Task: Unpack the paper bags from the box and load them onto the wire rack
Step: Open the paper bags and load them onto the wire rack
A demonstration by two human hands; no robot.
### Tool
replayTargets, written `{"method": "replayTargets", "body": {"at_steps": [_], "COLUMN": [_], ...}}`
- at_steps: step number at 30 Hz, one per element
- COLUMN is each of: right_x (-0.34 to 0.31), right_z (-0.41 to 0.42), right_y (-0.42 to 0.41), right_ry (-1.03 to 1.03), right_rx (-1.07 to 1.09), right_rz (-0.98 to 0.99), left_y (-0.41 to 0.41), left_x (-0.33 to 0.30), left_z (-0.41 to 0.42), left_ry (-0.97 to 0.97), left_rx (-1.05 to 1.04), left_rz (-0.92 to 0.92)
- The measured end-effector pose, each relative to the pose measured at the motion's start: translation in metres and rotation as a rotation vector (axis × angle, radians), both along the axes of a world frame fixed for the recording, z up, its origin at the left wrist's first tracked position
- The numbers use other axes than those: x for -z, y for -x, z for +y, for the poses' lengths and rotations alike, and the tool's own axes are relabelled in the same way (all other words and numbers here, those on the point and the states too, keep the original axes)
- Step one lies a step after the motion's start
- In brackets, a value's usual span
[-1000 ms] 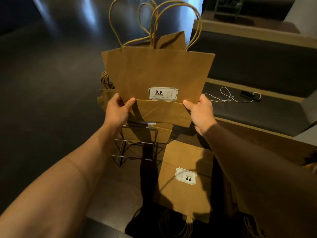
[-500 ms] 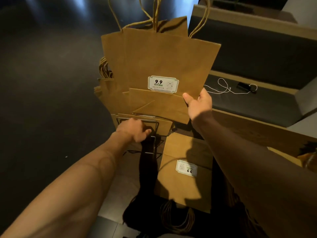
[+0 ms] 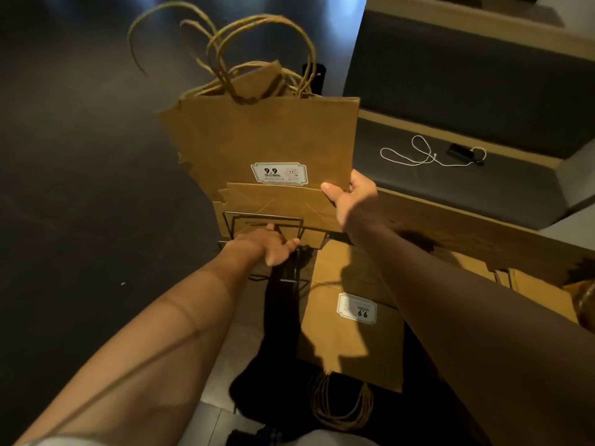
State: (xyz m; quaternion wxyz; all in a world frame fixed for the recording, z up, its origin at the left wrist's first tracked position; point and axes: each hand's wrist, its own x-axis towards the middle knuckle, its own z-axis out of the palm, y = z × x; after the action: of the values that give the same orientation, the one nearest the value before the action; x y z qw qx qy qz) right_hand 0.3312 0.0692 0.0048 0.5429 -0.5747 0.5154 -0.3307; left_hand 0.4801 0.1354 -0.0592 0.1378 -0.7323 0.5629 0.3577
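While the upright paper bags (image 3: 267, 140) are stood in the wire rack (image 3: 264, 220), their right edge is pinched by the right hand (image 3: 351, 201), and the rack's front wire is gripped by the left hand (image 3: 273, 247). More bags (image 3: 351, 342) are lain flat below.

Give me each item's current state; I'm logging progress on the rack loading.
Held paper bags: flat, upright, lower edge at the rack.
Wire rack: standing, bags in it.
Left hand: grips the rack's wire.
Right hand: pinches the bags' edge.
Bag on floor: lying flat, label up.
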Motion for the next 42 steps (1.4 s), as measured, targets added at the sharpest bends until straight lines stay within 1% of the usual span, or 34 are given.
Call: {"method": "replayTargets", "body": {"at_steps": [3,5,7,10,11,12,13,15,16,19,21,22,24,26,28,29,32,34,37,40,42], "right_x": [0.006,0.013,0.024,0.039,0.044,0.05,0.054,0.06,0.062,0.063,0.064,0.065,0.066,0.064,0.066,0.065,0.063,0.058,0.054,0.053,0.054], "right_z": [-0.006,-0.01,-0.011,-0.003,-0.001,0.001,0.002,0.003,0.003,0.008,0.009,0.008,0.005,0.003,0.002,0.004,0.009,0.01,0.007,0.008,0.009], "right_y": [-0.013,-0.02,-0.023,-0.024,-0.024,-0.025,-0.025,-0.025,-0.024,-0.017,-0.013,-0.012,-0.01,-0.01,-0.01,-0.01,-0.011,-0.007,-0.001,0.01,0.017], "right_ry": [-0.033,-0.069,-0.103,-0.039,-0.032,-0.038,-0.036,-0.046,-0.062,-0.129,-0.103,-0.084,-0.07,-0.101,-0.161,-0.18,-0.117,-0.144,-0.18,-0.17,-0.167], "right_rx": [0.0,0.006,0.028,0.031,0.043,0.059,0.076,0.143,0.18,0.238,0.224,0.225,0.253,0.291,0.317,0.314,0.234,0.233,0.235,0.226,0.238], "right_rz": [0.045,0.079,0.097,0.227,0.25,0.266,0.289,0.303,0.272,0.193,0.281,0.348,0.407,0.397,0.341,0.322,0.364,0.335,0.297,0.313,0.316], "left_y": [-0.007,-0.023,-0.044,-0.075,-0.082,-0.089,-0.094,-0.097,-0.097,-0.099,-0.101,-0.101,-0.1,-0.096,-0.093,-0.092,-0.09,-0.087,-0.074,-0.05,-0.031], "left_x": [-0.009,-0.011,-0.011,-0.01,-0.01,-0.01,-0.011,-0.011,-0.011,-0.012,-0.007,-0.003,0.0,0.0,-0.003,-0.004,-0.009,-0.013,-0.02,-0.03,-0.032], "left_z": [0.008,0.017,0.026,0.042,0.046,0.049,0.051,0.05,0.049,0.044,0.042,0.043,0.045,0.045,0.042,0.041,0.046,0.05,0.047,0.037,0.029], "left_ry": [0.115,0.254,0.401,0.571,0.636,0.716,0.801,0.914,0.949,0.966,0.888,0.808,0.69,0.678,0.656,0.61,0.444,0.37,0.384,0.439,0.452], "left_rx": [-0.088,-0.224,-0.456,-0.888,-1.022,-1.127,-1.188,-1.206,-1.217,-1.294,-1.263,-1.25,-1.226,-1.219,-1.203,-1.185,-1.157,-1.13,-1.044,-0.912,-0.823], "left_rz": [0.114,0.141,0.096,0.088,0.103,0.157,0.242,0.367,0.398,0.457,0.389,0.334,0.254,0.249,0.242,0.224,0.185,0.156,0.096,0.122,0.179]}}
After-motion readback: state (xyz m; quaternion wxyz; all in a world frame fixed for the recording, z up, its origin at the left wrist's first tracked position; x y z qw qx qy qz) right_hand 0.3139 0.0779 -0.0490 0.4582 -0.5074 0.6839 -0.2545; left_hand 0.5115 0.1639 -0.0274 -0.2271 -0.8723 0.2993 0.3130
